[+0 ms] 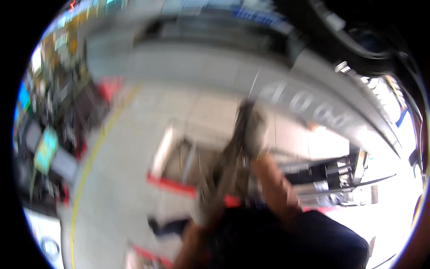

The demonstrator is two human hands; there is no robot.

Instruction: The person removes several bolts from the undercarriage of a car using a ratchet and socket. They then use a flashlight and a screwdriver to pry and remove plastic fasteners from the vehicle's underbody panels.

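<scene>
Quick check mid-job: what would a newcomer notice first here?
Probably the broad grey beam arching across the top. Below it, near the centre, the left hand and right hand are at a long dark thing, blurred. A yellow line curves down the floor at left.

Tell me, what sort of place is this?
Probably a workshop or garage, though blur leaves this uncertain: a long grey beam, a yellow floor line and crowded equipment along the left suggest it.

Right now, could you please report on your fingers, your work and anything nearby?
Left fingers, right fingers at long dark piece; grip blurred. Red-edged frame to its left.
</scene>
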